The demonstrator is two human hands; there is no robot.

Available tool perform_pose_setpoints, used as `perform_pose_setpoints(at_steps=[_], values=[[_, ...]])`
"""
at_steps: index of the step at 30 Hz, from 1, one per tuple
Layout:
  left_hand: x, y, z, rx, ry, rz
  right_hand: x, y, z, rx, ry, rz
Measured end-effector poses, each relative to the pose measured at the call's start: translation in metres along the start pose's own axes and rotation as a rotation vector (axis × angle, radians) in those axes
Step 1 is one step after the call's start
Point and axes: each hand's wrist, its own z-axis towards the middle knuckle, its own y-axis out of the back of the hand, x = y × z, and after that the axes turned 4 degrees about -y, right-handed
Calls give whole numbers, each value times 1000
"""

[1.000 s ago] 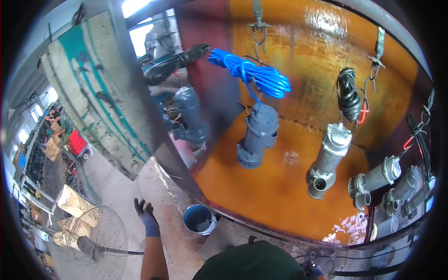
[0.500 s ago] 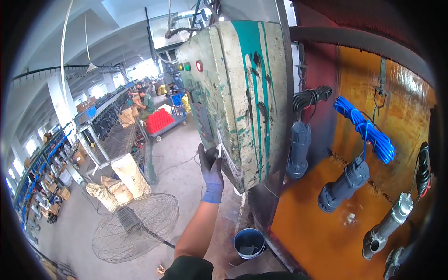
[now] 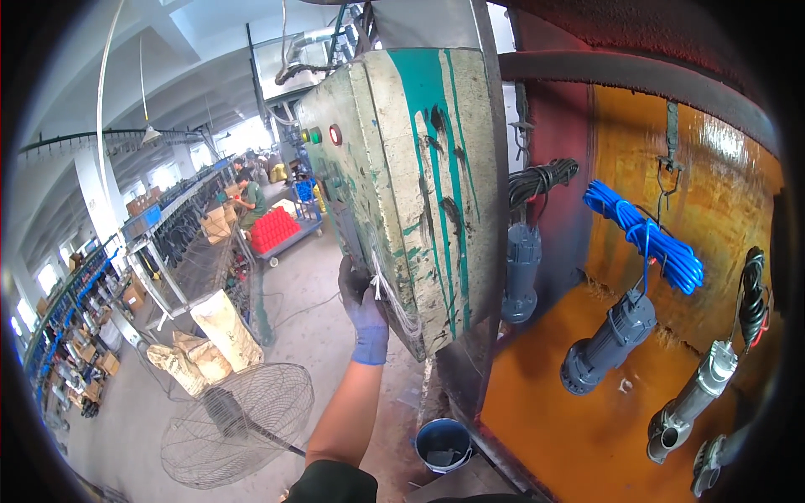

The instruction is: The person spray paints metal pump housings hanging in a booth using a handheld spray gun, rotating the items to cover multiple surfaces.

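Observation:
My left hand (image 3: 367, 323), in a blue glove with dark, stained fingers, reaches up to the lower front of a control cabinet (image 3: 457, 210). Its fingers are bent against the panel face; what they grip there is hidden. White wire or string (image 3: 377, 285) hangs beside the thumb. Pale green paint covers the cabinet, streaked with teal and black smears. Higher on its front sit a red-ringed button (image 3: 335, 134) and a green button (image 3: 316, 135). My right hand is out of view.
In an orange-stained booth at right hang a grey pump with blue cable (image 3: 608, 344), a silver pump (image 3: 692, 402) and another grey pump (image 3: 522, 272). A caged fan (image 3: 239, 427), sacks (image 3: 226, 331) and a bucket (image 3: 444, 444) stand below. A co-worker (image 3: 251, 201) is beyond.
The view has shifted, so the cabinet and pumps appear further left. My left hand stays at the lower part of the panel, its fingers slightly repositioned.

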Motion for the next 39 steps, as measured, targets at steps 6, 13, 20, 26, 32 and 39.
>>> perform_pose_setpoints(at_steps=[6,13,20,26,32,39], values=[[4,24,7,19,28,11,-8,-2,8,22,18,6],[18,33,-27,43,-131,243,-49,8,24,28,25,52],[76,46,-240,-147,194,250,-221,-1,-34,-140,-205,216],[85,92,-511,724,962,519,-318,-53,-86,-267,-225,304],[0,-93,-544,1525,98,239,-255,30,-83,-289,71,303],[-12,-241,-601,1706,-298,329,-140,141,-82,-464,330,402]])
